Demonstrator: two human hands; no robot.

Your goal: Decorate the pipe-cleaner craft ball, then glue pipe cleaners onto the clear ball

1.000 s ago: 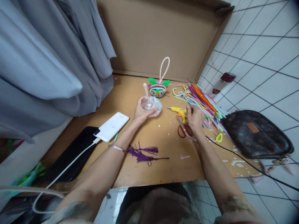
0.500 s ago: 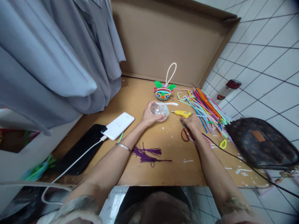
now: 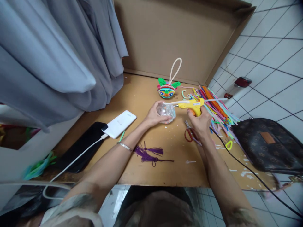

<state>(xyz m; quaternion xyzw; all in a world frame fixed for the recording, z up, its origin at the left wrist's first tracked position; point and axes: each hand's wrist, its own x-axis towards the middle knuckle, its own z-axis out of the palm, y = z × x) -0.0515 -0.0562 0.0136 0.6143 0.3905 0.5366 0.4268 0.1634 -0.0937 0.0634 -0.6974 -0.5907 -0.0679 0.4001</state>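
The yellow glue gun [image 3: 192, 106] has come up from the table since the earlier frame, and its metal nozzle now reaches the near right side of the clear ball [image 3: 166, 112]; whether they touch, I cannot tell. A small dark-lettered label sits on the gun's body, too small to read. Faint marks on the white phone-like device [image 3: 121, 124] are blurred, and the brown bag [image 3: 267, 145] carries a repeating monogram and flower pattern around a plain tan patch.

The left hand [image 3: 155, 115] grips the ball from its left, thumb low across the front and fingers curled behind, the forearm slanting in with a silvery bangle on the wrist. The right hand [image 3: 201, 121] closes around the gun's handle, wrist raised above the wooden table [image 3: 165, 173], nozzle pointing left.

The ball is held above the table, in front of the lion-like ornament [image 3: 167, 91] with its fuzzy green ears and pale loop. It is see-through and glossy on the left, with pale, bumpy material on the right; a soft white strip [image 3: 175, 102] runs along its top. Red-handled scissors [image 3: 188, 135] lie below the gun, frayed purple tassels [image 3: 148, 154] lie nearer the body, and fuzzy coloured stems [image 3: 216, 108] are heaped to the right.
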